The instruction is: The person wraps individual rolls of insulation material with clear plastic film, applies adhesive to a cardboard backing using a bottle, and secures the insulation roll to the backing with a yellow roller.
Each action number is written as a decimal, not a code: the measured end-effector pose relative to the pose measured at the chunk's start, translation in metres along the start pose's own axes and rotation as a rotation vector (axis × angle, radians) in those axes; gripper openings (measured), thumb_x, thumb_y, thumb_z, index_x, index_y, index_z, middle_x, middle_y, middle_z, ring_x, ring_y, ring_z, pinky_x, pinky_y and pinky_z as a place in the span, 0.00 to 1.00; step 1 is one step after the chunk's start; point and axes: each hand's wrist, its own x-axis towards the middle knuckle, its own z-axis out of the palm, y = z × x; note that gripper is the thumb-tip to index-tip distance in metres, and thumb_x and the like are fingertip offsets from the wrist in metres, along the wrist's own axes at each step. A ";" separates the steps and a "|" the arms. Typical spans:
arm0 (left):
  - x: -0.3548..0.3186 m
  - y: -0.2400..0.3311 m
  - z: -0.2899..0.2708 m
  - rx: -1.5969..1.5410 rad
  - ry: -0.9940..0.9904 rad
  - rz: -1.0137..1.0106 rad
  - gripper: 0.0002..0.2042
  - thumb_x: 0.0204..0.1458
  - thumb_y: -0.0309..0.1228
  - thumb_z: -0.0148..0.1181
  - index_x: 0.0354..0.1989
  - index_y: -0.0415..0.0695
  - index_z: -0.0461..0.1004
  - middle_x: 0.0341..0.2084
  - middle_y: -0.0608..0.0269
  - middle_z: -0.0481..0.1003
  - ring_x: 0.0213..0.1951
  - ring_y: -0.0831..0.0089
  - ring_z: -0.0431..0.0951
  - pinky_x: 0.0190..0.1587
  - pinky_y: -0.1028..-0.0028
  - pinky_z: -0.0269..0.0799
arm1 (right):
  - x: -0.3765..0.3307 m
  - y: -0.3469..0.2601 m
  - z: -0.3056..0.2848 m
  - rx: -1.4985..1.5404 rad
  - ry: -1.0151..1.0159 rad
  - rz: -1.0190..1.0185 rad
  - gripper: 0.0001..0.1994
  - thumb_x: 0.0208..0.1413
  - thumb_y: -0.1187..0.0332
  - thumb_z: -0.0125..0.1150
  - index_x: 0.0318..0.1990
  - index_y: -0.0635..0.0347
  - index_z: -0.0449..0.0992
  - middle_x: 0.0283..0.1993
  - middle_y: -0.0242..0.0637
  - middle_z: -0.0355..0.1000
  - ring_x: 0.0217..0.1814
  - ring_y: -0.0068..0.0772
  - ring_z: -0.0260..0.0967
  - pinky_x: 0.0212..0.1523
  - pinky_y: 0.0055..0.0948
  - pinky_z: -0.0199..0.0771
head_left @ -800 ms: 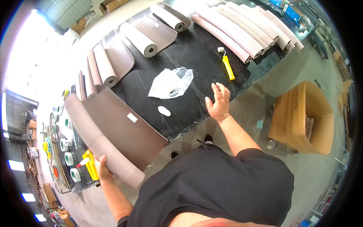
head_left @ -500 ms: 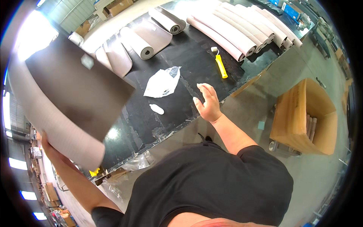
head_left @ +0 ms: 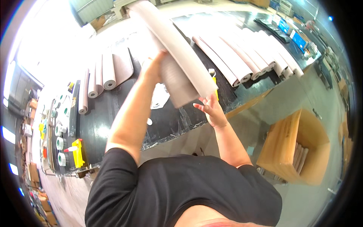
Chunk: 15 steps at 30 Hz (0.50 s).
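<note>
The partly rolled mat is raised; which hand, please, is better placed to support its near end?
Probably the right hand: it is by the near end; the left hand holds the mat farther up.

Arms point(head_left: 130, 113) reach forward — left hand point(head_left: 154, 68) farther, right fingers point(head_left: 208, 107) bent.

A head-worn fisheye looks down at the nearby black table point(head_left: 90, 118).

The black table point(head_left: 90, 128) before you has a scuffed near edge. White glare point(head_left: 45, 41) pours in beyond its far left corner, bleaching that area. Past the far edge you have a ribbed, pale green wall point(head_left: 90, 10); grey floor point(head_left: 298, 90) spreads off the near edge, to your right.
</note>
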 end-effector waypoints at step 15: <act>0.074 -0.204 -0.029 0.141 0.236 -0.281 0.42 0.39 0.31 0.77 0.61 0.36 0.56 0.47 0.46 0.75 0.44 0.58 0.81 0.46 0.61 0.81 | -0.016 0.061 -0.055 0.182 0.240 0.285 0.36 0.56 0.54 0.68 0.67 0.47 0.54 0.70 0.36 0.59 0.67 0.47 0.60 0.62 0.61 0.63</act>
